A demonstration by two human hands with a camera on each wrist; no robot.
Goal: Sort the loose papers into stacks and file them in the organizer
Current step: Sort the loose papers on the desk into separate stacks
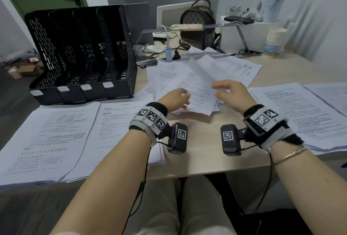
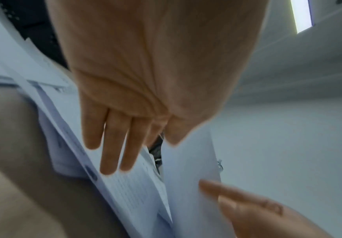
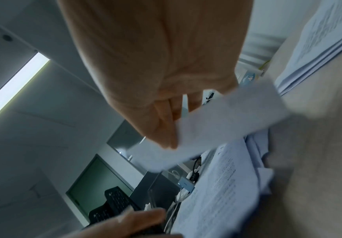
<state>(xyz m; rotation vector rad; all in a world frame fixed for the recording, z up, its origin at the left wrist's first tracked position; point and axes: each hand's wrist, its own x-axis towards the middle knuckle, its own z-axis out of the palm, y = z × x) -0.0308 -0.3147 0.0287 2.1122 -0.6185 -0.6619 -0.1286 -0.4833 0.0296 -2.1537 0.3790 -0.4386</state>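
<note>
Head view of a desk [image 1: 197,161] during paper sorting. The right hand [image 1: 230,92] pinches the near edge of a single sheet [image 1: 201,71], thumb against fingers [image 3: 166,128], lifting it tilted off the loose pile [image 1: 189,88] at the desk's middle. The left hand [image 1: 175,98] lies with straight fingers [image 2: 113,145] spread over that pile, gripping nothing. Sorted stacks lie flat along the near edge: two on the left [image 1: 50,137] and two on the right [image 1: 296,111], the far-right one partly out of frame. All pages carry printed text too small and blurred to read. The black mesh organizer [image 1: 80,50] stands at the back left; its four slots hold no papers, and the small white labels [image 1: 85,87] on its front are illegible. Behind the pile are a checked backpack [image 1: 198,24], a phone [image 1: 186,27] on a riser, and stacked paper cups [image 1: 275,41] whose blue print cannot be made out.
</note>
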